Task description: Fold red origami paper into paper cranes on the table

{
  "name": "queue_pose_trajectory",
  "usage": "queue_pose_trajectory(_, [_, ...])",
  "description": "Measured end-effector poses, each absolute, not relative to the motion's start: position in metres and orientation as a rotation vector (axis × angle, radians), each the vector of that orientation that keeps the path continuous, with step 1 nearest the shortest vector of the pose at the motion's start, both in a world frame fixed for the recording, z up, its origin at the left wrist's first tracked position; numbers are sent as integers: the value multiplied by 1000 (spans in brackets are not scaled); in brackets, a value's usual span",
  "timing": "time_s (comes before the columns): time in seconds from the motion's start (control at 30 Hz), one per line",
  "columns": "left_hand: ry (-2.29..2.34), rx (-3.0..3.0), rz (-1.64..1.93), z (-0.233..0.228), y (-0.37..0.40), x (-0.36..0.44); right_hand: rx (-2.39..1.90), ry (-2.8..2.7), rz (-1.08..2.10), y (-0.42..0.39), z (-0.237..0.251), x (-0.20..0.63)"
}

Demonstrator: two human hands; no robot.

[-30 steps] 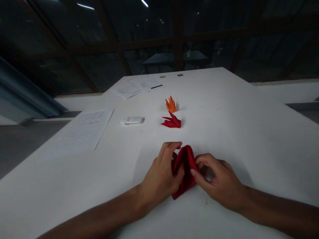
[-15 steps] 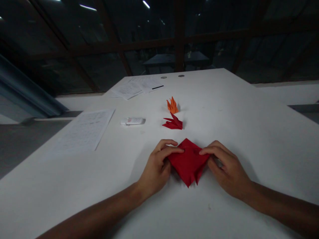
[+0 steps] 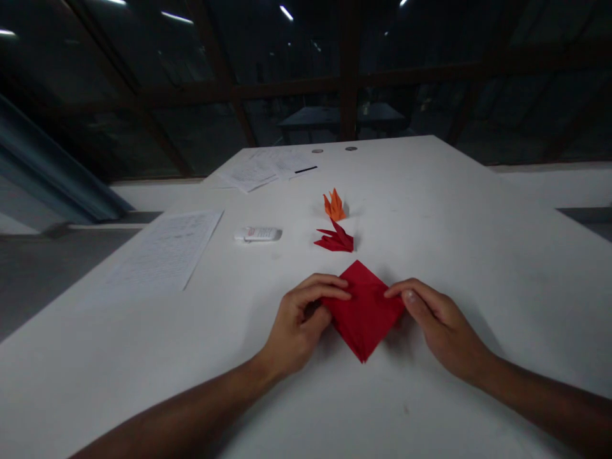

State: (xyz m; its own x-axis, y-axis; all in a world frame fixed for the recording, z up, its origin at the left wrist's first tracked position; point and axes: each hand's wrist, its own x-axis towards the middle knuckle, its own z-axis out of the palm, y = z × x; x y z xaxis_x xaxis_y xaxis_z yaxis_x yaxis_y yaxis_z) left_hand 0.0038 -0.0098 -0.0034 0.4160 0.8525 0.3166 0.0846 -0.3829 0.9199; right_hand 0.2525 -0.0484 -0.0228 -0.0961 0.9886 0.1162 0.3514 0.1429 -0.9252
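Both forearms come into view bare from the bottom edge up to the wrists, with no sleeve showing on either. The left hand (image 3: 297,325) and the right hand (image 3: 442,325) wear nothing (no glove, ring, watch or band that I can make out in this dim light). Fingernails look short and plain.

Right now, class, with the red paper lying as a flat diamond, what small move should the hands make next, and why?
Probably press the creases flat: the left hand and right hand each pinch a side corner of the red paper, which lies on the white table.
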Motion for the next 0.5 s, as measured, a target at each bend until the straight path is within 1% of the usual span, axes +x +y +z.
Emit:
queue_pose_trajectory(0.13, [784, 1766, 1024, -4, -10, 3, -1305, -1511, 1038, -45, -24, 250])
queue_pose_trajectory(0.5, [989, 1552, 1010, -15, -10, 16, -1213, -1401, 1195, -46, -29, 247])
